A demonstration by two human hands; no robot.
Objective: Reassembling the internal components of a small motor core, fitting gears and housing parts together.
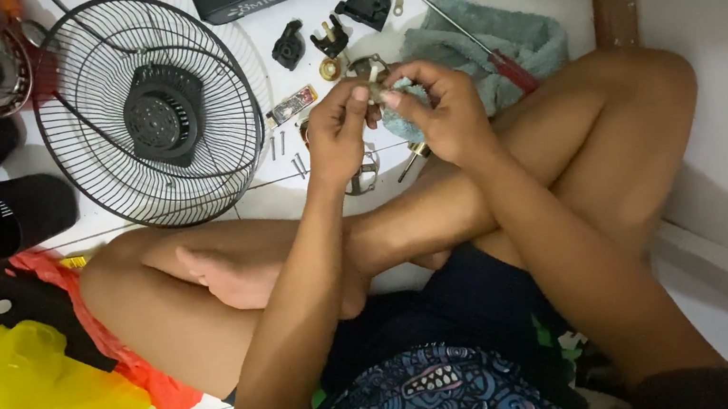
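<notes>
Black fan grille (146,112) lies flat on white tiled floor (324,196), left of hands. Teal cloth (494,46) on the right, red-handled screwdriver (485,47) across it. Black plastic parts (329,32) near top. Left hand (337,136) and right hand (441,111), fingers pinched on small metal part (371,73), held above floor between them.

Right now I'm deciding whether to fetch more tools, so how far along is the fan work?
Done: the fan guard is off and lies on the floor, with black plastic parts and screws spread beside it. In hand: the left hand and right hand pinch a small metal part between them. Left: the loose pieces remain unassembled; the screwdriver rests on the towel.
</notes>
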